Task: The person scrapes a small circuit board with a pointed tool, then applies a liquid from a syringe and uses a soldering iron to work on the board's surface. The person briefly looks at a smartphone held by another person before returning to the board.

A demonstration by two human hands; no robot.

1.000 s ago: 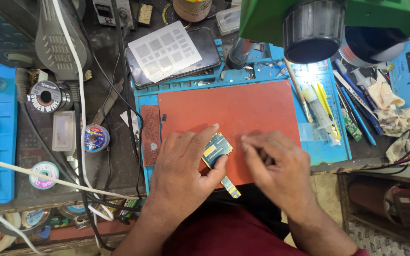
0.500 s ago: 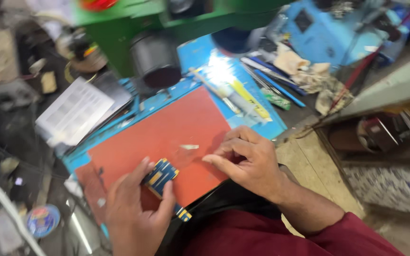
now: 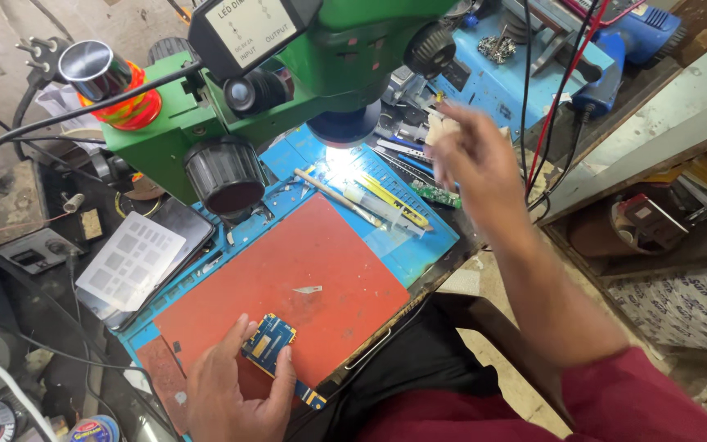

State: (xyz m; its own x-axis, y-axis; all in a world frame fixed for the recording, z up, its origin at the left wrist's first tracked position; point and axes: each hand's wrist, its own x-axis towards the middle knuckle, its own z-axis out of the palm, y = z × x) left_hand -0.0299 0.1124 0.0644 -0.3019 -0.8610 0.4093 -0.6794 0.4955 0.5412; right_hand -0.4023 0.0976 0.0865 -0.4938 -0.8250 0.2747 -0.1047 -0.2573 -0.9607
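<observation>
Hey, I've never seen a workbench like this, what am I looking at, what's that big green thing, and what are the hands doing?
This is one view, from a camera worn on the person's head, looking down at a repair bench. The big green thing is a microscope on an arm; its lamp lights the blue work mat. On that lies a red mat. The left hand presses a small blue circuit board against the red mat. The right hand is raised and blurred above the bench's far side, and I cannot tell whether its fingers hold anything. Tools lie in the lit area, a small metal sliver sits on the red mat, and a grey stencil sheet rests on a dark tablet to the left.
</observation>
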